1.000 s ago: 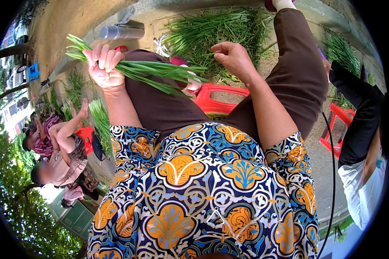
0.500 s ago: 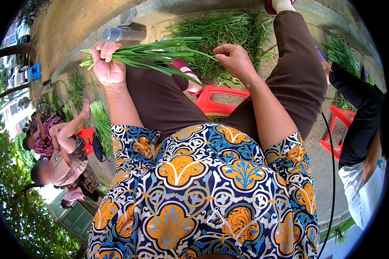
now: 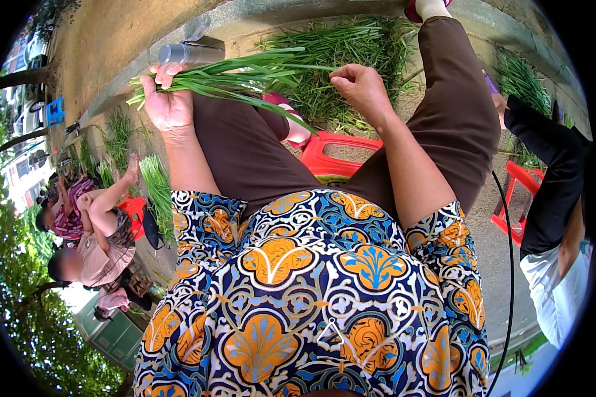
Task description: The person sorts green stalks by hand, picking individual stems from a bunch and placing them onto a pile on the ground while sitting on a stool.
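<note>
The left hand (image 3: 170,106), fingers closed round a bundle of flat, glossy green blades (image 3: 235,78), is beside a smooth grey cylindrical flask (image 3: 185,54); next, a tangled leafy heap (image 3: 354,46); then the right hand (image 3: 364,91), fingers pinching one slender blade (image 3: 320,67), above gritty outdoor ground (image 3: 491,291).

Smooth plastic stool (image 3: 314,153), nice
Matt cloth trousers (image 3: 450,106) either side of it, smooth leaves (image 3: 245,74) and metal-looking flask (image 3: 195,53) beyond.
</note>
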Motion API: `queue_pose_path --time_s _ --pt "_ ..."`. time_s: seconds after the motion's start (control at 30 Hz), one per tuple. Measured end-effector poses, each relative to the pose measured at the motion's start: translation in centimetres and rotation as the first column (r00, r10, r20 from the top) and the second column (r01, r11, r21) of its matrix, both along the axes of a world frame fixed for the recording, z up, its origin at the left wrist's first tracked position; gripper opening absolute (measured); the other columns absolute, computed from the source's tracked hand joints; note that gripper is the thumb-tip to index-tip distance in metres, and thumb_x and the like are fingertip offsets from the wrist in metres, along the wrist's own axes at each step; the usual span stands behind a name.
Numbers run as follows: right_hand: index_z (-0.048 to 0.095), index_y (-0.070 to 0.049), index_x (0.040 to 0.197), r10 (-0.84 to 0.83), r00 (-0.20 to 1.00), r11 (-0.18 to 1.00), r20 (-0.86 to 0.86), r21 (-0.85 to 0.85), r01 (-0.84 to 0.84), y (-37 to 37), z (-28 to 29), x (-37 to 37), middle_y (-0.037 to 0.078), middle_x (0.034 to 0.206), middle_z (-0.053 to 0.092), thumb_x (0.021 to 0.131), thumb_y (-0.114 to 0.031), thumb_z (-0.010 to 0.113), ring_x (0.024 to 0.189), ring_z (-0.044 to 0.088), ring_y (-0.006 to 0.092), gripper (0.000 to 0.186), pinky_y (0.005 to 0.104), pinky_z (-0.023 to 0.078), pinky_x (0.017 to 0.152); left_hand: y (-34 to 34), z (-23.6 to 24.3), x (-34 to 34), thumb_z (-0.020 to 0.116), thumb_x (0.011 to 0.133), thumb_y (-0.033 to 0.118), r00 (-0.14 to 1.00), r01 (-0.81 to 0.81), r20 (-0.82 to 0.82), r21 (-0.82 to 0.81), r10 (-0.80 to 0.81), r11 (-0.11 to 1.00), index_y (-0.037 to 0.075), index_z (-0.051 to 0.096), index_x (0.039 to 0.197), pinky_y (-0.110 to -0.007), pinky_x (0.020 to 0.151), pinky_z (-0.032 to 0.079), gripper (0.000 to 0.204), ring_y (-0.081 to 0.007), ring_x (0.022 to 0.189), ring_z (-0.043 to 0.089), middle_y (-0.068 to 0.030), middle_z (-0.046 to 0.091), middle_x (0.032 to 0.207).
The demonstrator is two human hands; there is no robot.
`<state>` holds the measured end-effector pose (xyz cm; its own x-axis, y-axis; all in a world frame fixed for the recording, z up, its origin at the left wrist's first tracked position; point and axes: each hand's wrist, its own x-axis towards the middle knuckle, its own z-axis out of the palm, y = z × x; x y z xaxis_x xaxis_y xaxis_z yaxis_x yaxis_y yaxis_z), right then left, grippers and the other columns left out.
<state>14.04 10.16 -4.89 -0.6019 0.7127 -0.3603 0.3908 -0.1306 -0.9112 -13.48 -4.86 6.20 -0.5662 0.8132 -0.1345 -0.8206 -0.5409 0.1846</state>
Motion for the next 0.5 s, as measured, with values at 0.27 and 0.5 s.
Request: queue_pose_path --time_s 0.27,0.5 --pt "0.067 -0.001 0.087 -0.106 0.994 0.992 -0.027 -0.065 0.104 0.52 -0.48 -0.1 0.009 0.074 0.066 0.076 -0.015 0.06 0.065 0.06 0.0149 0.019 0.0292 0.047 0.062 -0.24 -0.1 -0.26 0.03 0.096 0.04 0.999 -0.033 0.016 -0.009 0.033 0.999 0.002 0.044 0.082 -0.037 0.073 0.038 0.042 -0.017 0.059 0.034 -0.0034 0.034 0.064" --pt "0.067 -0.003 0.095 0.011 0.998 0.992 -0.056 -0.126 -0.018 -0.28 -0.65 -0.23 0.01 0.083 0.067 0.076 -0.011 0.057 0.075 0.062 0.0156 0.023 0.0281 0.048 0.071 -0.12 0.04 0.06 0.031 0.096 0.037 0.998 -0.049 0.05 0.0 0.049 0.999 0.0 0.044 0.085 -0.039 0.076 0.038 0.041 -0.0184 0.062 0.036 -0.0041 0.035 0.067"
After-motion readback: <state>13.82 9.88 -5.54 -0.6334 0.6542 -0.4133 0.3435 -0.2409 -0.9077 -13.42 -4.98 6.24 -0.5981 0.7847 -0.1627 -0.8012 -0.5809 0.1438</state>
